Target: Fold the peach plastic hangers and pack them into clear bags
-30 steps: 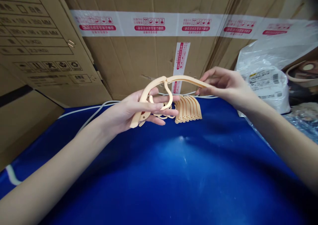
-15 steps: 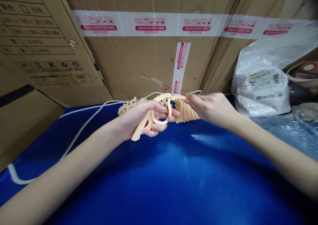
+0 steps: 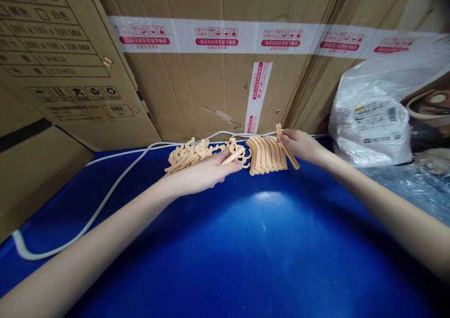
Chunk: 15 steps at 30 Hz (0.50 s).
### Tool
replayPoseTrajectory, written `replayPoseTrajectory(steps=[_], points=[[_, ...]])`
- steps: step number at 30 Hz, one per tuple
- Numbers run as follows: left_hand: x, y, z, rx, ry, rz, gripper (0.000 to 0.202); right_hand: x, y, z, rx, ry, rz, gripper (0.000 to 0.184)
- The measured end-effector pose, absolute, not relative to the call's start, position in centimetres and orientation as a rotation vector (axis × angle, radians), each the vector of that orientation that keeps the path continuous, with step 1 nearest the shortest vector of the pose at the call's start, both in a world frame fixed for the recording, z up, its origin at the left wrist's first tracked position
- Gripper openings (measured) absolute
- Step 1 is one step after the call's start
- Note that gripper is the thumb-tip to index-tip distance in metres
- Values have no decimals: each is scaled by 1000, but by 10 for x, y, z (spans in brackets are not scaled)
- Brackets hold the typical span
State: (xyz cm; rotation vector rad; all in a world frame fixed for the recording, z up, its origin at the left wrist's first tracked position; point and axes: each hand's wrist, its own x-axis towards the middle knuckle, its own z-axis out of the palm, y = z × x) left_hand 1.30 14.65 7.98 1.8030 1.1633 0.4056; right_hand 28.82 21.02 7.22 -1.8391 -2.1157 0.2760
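My left hand (image 3: 207,170) is closed around a beige plastic hanger piece (image 3: 233,156), whose narrow end sticks out past the thumb; its rest is hidden in the hand. Just behind lie small beige ring-shaped hook parts (image 3: 235,144). Left of them is a heap of beige curved hanger parts (image 3: 186,156), partly covered by my left wrist. My right hand (image 3: 298,144) pinches a long grooved beige hanger arm (image 3: 288,154), tilted at the right end of a row. That row of hanger arms (image 3: 265,154) stands side by side between my hands.
A blue tabletop (image 3: 253,243) stretches in front. Cardboard boxes (image 3: 183,88) wall off the back and left. A white cable (image 3: 116,187) runs along the left and back. On the right are a white plastic bag (image 3: 372,121) with a label and clear plastic wrap (image 3: 404,187).
My right hand has moved right and now holds an arm upright beside the row. My left hand has lowered and turned, with less of its piece showing. The heap behind is more visible.
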Motion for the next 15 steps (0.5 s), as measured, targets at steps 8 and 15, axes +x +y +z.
replayPoseTrajectory(steps=[8,15], points=[[6,147,81,1875,1137,359,47,276,216,71,-1941,-2168,104,30],[8,144,90,1888,1163,401,50,265,213,67,-2054,-2159,-45,37]])
